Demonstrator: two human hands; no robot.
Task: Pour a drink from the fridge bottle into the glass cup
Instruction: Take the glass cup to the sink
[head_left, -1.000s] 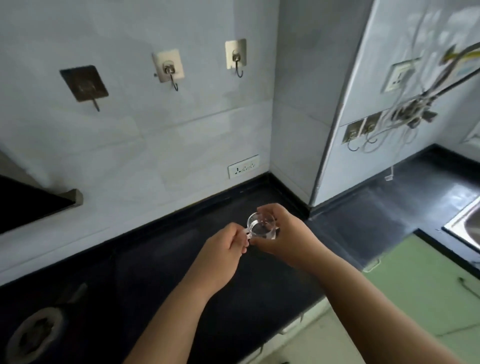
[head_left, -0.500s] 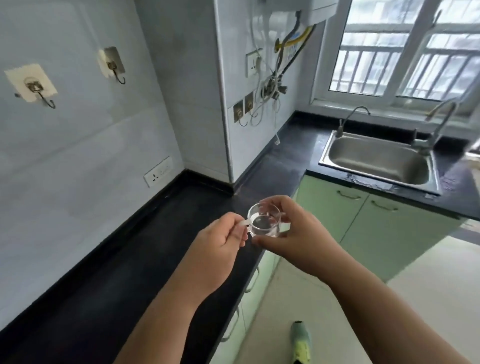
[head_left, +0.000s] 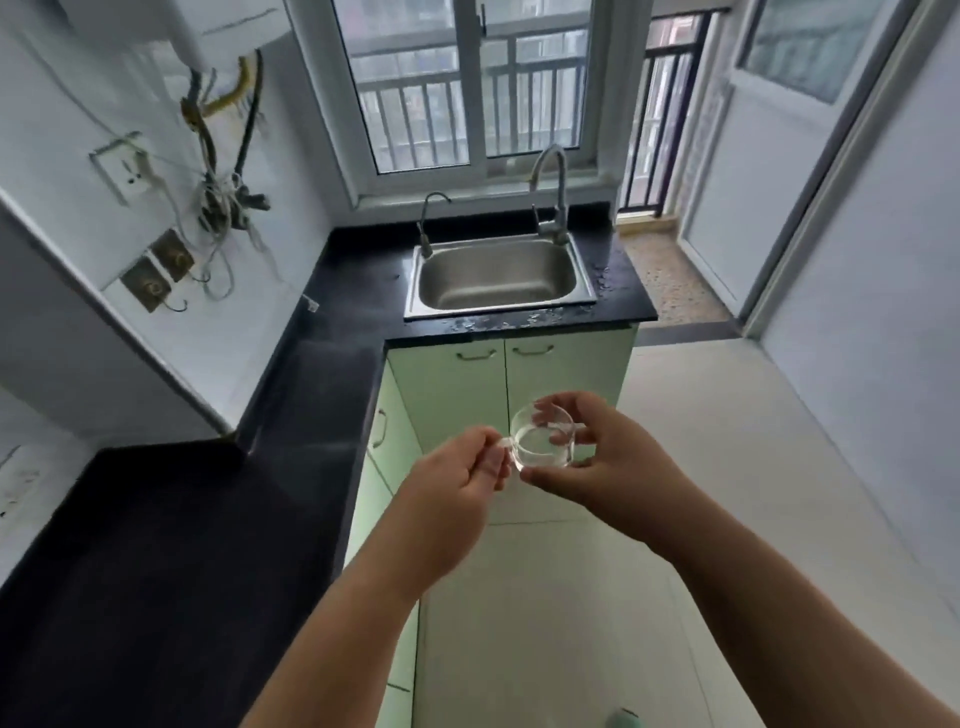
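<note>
Hands hold the small clear glass cup (head_left: 543, 441) upright in mid-air, left hand (head_left: 457, 486) pinching its handle, right hand (head_left: 608, 462) wrapped round its body; carry it level toward the unseen fridge, steel sink (head_left: 498, 280) beyond.

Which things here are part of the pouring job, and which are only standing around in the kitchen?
Part of the job:
glass cup, held by the left hand at its handle and the right hand around its body.
No bottle or fridge is in view.

Only around:
sink, tall faucet, small faucet, black countertop, green cabinets.
</note>
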